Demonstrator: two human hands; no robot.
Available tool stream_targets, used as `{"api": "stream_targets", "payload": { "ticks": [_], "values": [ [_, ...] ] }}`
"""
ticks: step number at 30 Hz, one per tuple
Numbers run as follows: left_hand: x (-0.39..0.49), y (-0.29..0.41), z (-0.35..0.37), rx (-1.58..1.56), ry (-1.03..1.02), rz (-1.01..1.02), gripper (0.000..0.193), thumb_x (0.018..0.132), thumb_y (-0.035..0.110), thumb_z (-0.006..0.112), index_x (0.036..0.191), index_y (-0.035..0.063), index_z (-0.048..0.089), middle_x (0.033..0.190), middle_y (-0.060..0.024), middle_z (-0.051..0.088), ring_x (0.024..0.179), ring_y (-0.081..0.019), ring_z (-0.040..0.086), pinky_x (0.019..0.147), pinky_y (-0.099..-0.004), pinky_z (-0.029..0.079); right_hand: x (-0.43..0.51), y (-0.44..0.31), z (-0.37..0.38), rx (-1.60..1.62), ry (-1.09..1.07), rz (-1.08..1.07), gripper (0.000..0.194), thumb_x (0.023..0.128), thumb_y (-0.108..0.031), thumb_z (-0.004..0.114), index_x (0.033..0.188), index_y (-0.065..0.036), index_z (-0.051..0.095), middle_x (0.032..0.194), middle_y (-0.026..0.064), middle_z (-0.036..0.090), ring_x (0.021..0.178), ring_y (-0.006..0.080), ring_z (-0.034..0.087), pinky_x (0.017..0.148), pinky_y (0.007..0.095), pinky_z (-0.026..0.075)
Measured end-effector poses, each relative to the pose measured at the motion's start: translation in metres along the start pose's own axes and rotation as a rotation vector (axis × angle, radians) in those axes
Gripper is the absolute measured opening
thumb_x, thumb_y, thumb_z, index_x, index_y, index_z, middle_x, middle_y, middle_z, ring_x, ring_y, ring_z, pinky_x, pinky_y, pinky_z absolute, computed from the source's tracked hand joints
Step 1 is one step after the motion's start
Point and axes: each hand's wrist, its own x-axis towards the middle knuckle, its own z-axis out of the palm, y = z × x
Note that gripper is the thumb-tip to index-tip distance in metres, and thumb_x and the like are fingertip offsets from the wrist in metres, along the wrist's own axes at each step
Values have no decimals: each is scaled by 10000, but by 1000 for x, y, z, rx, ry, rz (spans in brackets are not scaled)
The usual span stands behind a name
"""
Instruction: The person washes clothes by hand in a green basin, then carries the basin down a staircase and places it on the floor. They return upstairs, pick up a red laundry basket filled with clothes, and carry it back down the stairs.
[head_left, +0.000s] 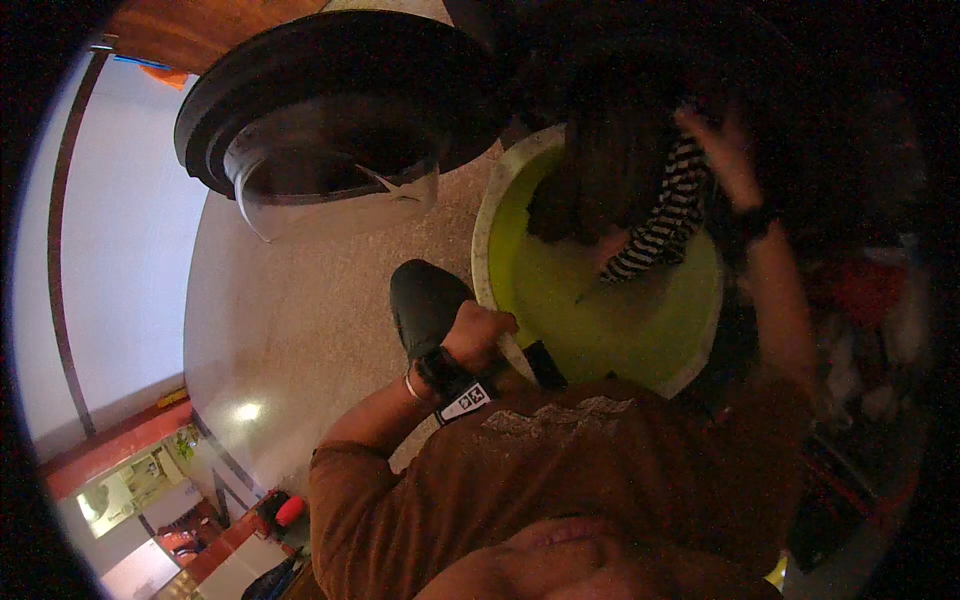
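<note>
My left hand (480, 334) is closed on the rim of a yellow-green plastic tub (484, 247) in front of me. A black-and-pale striped garment (656, 217) hangs down into the tub. Beside it a dark cloth (592, 172) hangs over the far rim, its upper part lost in shadow. My right hand (724, 154) is raised over the tub's far right side, against the top of the striped garment. Its fingertips are blurred and dark, so whether it grips the garment is unclear.
An open round door with a clear bowl (337, 195), like a front-loading washer's, juts out at the upper left. Beneath my left hand is a dark shoe (427, 300) on the speckled floor (315, 300). Dim, unclear items, one a red thing (862, 289), lie to the right.
</note>
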Motion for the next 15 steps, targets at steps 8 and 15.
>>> {"api": "stream_targets", "payload": {
  "ticks": [8, 15],
  "values": [
    [0, 5, 3, 34, 5, -32, 358, 566, 14, 677, 914, 98, 695, 912, -109, 683, 864, -338, 652, 738, -364, 528, -136, -28, 53, 219, -525, 547, 968, 742, -546, 736, 1362, 58, 303, 1388, 202, 386, 1011, 313, 498, 889, 439, 443],
    [2, -4, 9, -587, 31, -409, 262, 652, 21, 679, 912, 60, 687, 856, -90, 686, 801, -252, 660, 690, -340, 529, -102, -25, 107, 491, -61, 728, 567, 807, -256, 734, 1233, 49, 520, 1282, 149, 533, 1110, 257, 540, 973, 385, 441]
  ]
}}
